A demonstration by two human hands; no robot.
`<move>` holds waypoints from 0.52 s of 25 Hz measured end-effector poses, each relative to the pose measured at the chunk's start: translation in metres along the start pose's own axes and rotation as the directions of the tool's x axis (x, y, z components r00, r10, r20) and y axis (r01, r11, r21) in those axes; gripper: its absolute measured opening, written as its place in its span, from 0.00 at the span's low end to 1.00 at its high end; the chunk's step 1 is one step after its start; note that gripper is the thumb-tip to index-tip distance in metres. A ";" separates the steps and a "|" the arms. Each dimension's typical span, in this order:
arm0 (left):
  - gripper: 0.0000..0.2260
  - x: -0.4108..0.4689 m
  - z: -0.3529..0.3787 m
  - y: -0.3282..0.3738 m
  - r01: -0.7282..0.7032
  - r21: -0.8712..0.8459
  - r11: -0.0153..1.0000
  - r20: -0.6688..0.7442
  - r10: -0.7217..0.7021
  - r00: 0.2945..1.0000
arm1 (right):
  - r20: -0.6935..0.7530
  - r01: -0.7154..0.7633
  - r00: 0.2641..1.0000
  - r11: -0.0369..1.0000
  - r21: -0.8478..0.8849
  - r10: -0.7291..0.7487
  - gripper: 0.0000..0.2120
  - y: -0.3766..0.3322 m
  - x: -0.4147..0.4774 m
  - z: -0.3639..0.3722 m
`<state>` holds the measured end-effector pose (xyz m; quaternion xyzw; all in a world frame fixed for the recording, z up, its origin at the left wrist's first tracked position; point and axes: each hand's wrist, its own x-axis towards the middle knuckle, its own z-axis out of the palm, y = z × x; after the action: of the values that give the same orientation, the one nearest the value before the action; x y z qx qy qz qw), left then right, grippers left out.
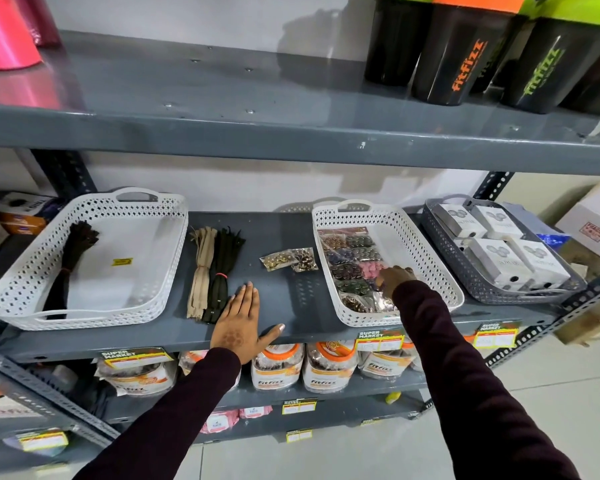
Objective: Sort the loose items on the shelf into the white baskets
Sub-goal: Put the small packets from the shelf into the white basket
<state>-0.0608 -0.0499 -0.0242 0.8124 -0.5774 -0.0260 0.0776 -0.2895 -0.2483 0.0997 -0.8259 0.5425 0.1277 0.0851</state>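
Two white baskets stand on the grey shelf. The left basket (160, 268) holds one dark zipper bundle (70, 258). The right basket (426, 251) holds several clear packets of buttons (352, 261). Between the baskets lie a beige zipper bundle (201, 271), a dark zipper bundle (222, 275) and two small button packets (288, 259). My left hand (239, 317) rests flat and open on the shelf beside the loose zippers. My right hand (394, 277) reaches into the right basket, fingers bent down onto the packets; whether it grips one is hidden.
A grey basket (465, 271) with white boxes stands to the right. The upper shelf (291, 140) overhangs, carrying black shaker bottles (465, 53). Jars (278, 367) fill the shelf below. A cardboard box (596, 220) sits on the floor at far right.
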 end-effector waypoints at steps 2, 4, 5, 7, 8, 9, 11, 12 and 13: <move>0.45 0.000 0.000 -0.001 0.003 0.001 1.000 0.006 -0.003 1.000 | -0.101 0.050 0.994 0.996 0.077 -0.042 0.17 -0.014 0.013 0.006; 0.46 0.001 0.000 -0.001 -0.001 -0.004 1.000 -0.002 0.001 1.000 | -0.284 0.193 0.950 0.961 0.198 -0.132 0.14 -0.042 0.015 0.007; 0.46 0.001 0.000 0.000 -0.002 -0.009 1.000 -0.005 0.002 1.000 | -0.356 0.268 0.918 0.934 0.234 -0.174 0.13 -0.062 0.014 0.006; 0.46 0.001 -0.001 0.002 0.006 -0.029 1.000 -0.008 -0.006 1.000 | -0.359 0.364 0.892 0.906 0.215 -0.273 0.15 -0.101 0.013 0.005; 0.46 0.001 -0.001 0.002 0.008 -0.042 0.999 -0.007 -0.008 1.000 | -0.297 0.384 0.899 0.906 0.178 -0.322 0.17 -0.116 0.019 0.009; 0.47 0.000 -0.002 0.002 0.006 -0.047 0.999 -0.010 -0.006 1.000 | -0.217 0.394 0.907 0.909 0.136 -0.360 0.21 -0.130 0.025 0.013; 0.49 0.001 -0.002 0.001 -0.004 -0.043 0.999 -0.012 0.003 1.000 | -0.040 0.432 0.901 0.902 0.000 -0.431 0.28 -0.149 0.040 0.023; 0.50 0.002 -0.002 0.000 -0.003 -0.043 0.999 -0.004 0.003 1.000 | 0.032 0.455 0.891 0.889 -0.054 -0.454 0.30 -0.156 0.046 0.026; 0.50 0.002 -0.003 0.000 0.000 -0.043 0.999 0.005 0.000 1.000 | 0.080 0.462 0.887 0.882 -0.097 -0.455 0.32 -0.162 0.048 0.028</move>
<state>-0.0595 -0.0512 -0.0214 0.8106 -0.5767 -0.0403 0.0935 -0.1260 -0.2185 0.0588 -0.9304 0.3211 0.1570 0.0808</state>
